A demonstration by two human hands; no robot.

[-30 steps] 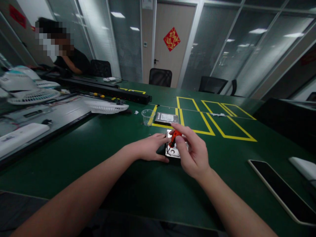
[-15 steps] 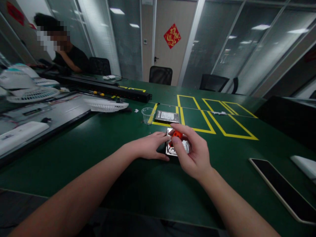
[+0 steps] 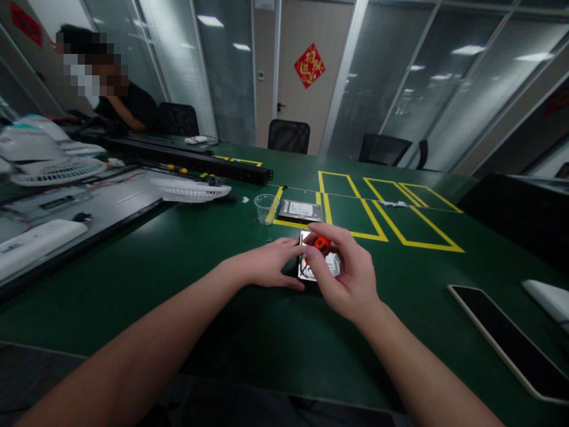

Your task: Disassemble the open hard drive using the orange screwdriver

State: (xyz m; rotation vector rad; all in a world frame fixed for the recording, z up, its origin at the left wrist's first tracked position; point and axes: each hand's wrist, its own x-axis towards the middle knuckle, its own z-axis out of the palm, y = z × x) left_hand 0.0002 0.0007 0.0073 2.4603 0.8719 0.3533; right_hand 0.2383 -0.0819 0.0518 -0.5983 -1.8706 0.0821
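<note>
A silver hard drive [image 3: 332,266] lies on the green table in front of me. My left hand [image 3: 275,264] is at its left side, thumb at the near corner and fingers on the left and upper edge, steadying it. Pinched between the thumb and fingers of my right hand [image 3: 349,273] is a screwdriver with a red-and-black handle [image 3: 322,244], held over the drive. Its tip is hard to make out against the metal. A second hard drive [image 3: 300,209], label up, rests just beyond. Left of that stands a clear plastic cup [image 3: 267,210].
A phone [image 3: 507,338] lies to the right beside a white object [image 3: 549,302]. Yellow tape rectangles [image 3: 355,233] mark the table. On the left are a metal panel [image 3: 120,201], white fan parts [image 3: 191,190] and a long black bar [image 3: 231,169]. A person [image 3: 128,107] sits at the far left.
The red screwdriver handle has turned slightly in my right hand, and the fingers have shifted a little. My left hand and the drive stay put.
</note>
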